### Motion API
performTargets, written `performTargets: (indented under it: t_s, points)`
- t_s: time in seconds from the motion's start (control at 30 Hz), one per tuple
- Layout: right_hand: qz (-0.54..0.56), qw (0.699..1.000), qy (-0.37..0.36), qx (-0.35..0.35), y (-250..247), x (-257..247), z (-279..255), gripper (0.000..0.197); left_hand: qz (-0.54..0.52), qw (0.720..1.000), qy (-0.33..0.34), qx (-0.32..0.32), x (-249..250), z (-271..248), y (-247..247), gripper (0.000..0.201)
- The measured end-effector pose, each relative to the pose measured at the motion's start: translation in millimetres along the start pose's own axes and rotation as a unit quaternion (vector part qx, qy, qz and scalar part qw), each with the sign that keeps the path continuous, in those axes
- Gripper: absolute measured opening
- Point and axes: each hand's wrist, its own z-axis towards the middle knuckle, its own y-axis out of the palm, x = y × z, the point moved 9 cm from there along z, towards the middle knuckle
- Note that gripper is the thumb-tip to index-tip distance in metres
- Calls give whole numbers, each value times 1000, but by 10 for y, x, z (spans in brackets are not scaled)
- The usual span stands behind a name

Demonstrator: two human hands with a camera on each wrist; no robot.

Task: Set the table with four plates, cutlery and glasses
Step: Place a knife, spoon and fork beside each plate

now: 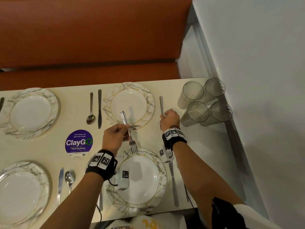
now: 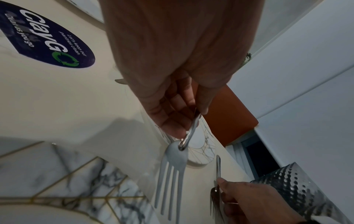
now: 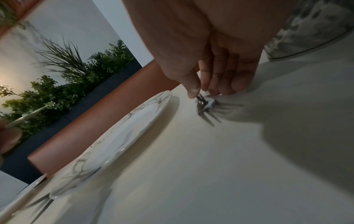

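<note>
My left hand (image 1: 126, 134) pinches a steel fork (image 1: 130, 138) by its neck, in the air between the two right-hand plates, tines toward the near marble-rimmed plate (image 1: 158, 182). In the left wrist view the left hand (image 2: 193, 121) grips that fork (image 2: 172, 166) from above. My right hand (image 1: 165, 115) pinches a second fork (image 1: 161, 103) just right of the far plate (image 1: 148, 104). In the right wrist view the right hand (image 3: 201, 94) holds this fork (image 3: 205, 106) low, its tines touching the cream table (image 3: 210, 166).
Several ribbed glasses (image 1: 204, 103) stand close to my right hand, against the wall. A spoon (image 1: 90, 111) and knife (image 1: 99, 109) lie left of the far plate. Two more plates (image 1: 6, 116) sit at the left, with a knife (image 1: 60, 182) and spoon (image 1: 70, 179). A purple sticker (image 1: 78, 142) marks the table's middle.
</note>
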Motion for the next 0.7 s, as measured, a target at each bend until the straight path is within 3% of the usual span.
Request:
performTargets:
  t_s: [0.33,0.7]
  points:
    - [18,999,3,-29,93,-240,239,11,-10,1000,-5,7,-4,8,-99,19]
    - [-16,999,7,-51,52,-424,450,13,-13,1000,-21,16,-45,22,-140,20]
